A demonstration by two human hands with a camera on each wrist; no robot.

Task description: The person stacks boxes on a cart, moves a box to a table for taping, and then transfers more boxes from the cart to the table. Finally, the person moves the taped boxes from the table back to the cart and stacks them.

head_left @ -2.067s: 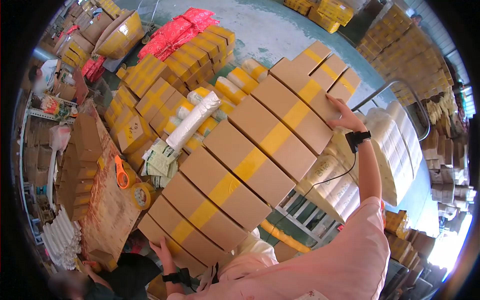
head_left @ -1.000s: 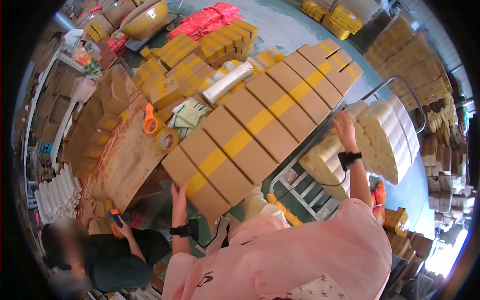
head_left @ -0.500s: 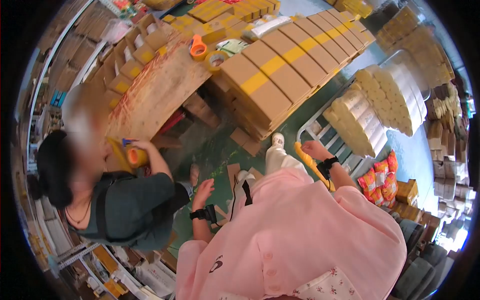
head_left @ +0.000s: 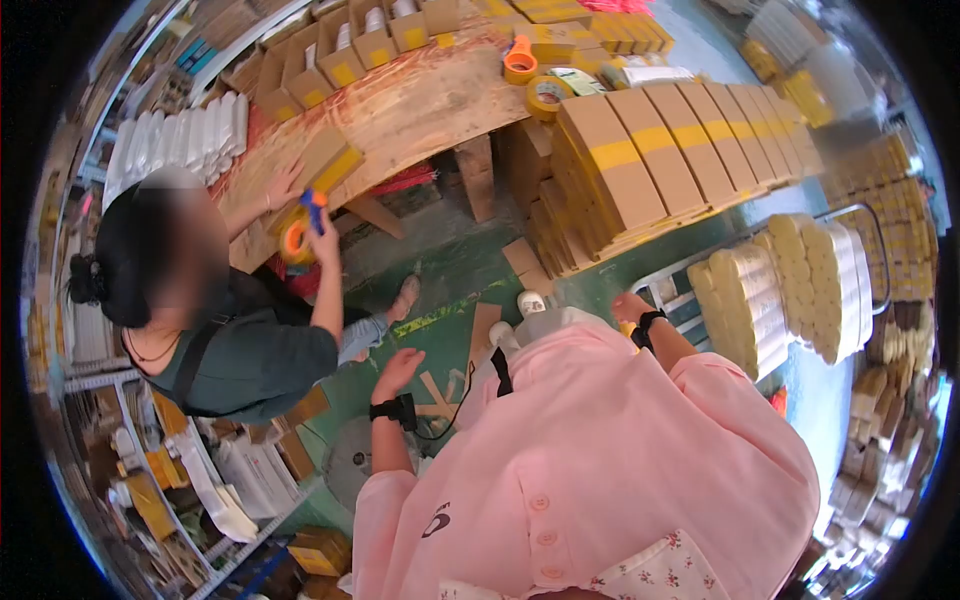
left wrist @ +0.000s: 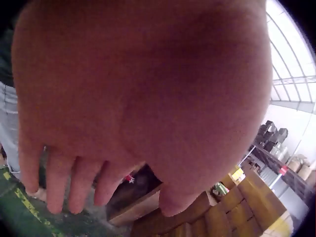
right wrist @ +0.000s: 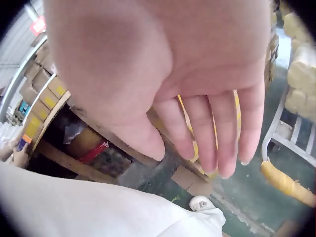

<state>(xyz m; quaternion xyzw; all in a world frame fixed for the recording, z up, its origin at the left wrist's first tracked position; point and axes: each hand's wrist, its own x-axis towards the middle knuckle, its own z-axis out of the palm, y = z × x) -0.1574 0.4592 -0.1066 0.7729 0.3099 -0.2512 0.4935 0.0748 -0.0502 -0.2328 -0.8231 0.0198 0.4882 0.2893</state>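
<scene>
My left hand (head_left: 400, 370) hangs in the air at the left of my body, holding nothing. In the left wrist view its fingers (left wrist: 59, 182) point down, loosely extended above the green floor. My right hand (head_left: 630, 308) is also bare, low in front of my body near the cart (head_left: 672, 290). The right wrist view shows its fingers (right wrist: 200, 128) straight and slightly spread, with the taped boxes partly hidden behind them. Nearest ahead stands a row of cardboard boxes (head_left: 655, 165) sealed with yellow tape.
At the left, another person (head_left: 240, 350) holds a tape dispenser (head_left: 305, 235) beside a box (head_left: 325, 165) on the wooden table (head_left: 430, 95). Wrapped rolls (head_left: 745, 305) stand on the cart. Cardboard scraps (head_left: 485, 330) lie on the floor near my shoes (head_left: 533, 305).
Both my hands have come off the box row and dropped to my sides. My view has swung down and left, so the boxes now stand farther off, and the other person shows more fully.
</scene>
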